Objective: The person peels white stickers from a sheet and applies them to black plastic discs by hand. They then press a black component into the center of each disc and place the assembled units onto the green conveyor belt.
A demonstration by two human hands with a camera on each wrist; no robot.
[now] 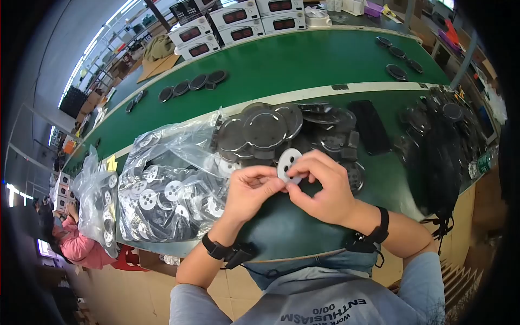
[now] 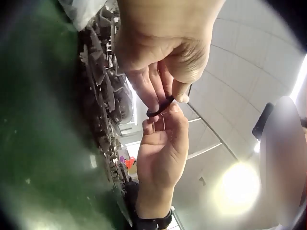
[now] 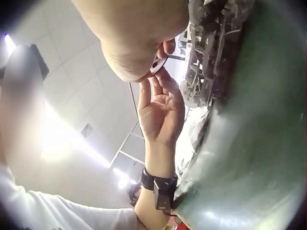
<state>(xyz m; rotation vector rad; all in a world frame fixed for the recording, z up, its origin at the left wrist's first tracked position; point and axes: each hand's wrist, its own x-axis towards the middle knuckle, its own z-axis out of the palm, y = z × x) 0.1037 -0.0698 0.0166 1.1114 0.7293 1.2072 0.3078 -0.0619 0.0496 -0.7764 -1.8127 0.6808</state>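
Observation:
Between my two hands, above the near part of the green bench, is a white round disc (image 1: 285, 158) with dark holes, tilted up on edge. My left hand (image 1: 248, 194) pinches its lower left edge between thumb and fingers. With thumb and fingertips, my right hand (image 1: 326, 187) grips the disc's right side. Edge-on in the left wrist view, the disc (image 2: 160, 107) shows a dark rim; in the right wrist view part of the disc (image 3: 157, 66) is hidden behind the right hand. Behind the hands lies a pile of dark round covers (image 1: 264, 129).
Clear plastic bags (image 1: 162, 201) of similar white discs lie left. A black flat slab (image 1: 370, 127) and dark parts (image 1: 417, 122) with a black bag (image 1: 441, 168) lie right. Dark round covers (image 1: 198, 82) sit on the far green strip (image 1: 303, 57), with boxes (image 1: 235, 16) behind. A person (image 1: 81, 246) sits far left.

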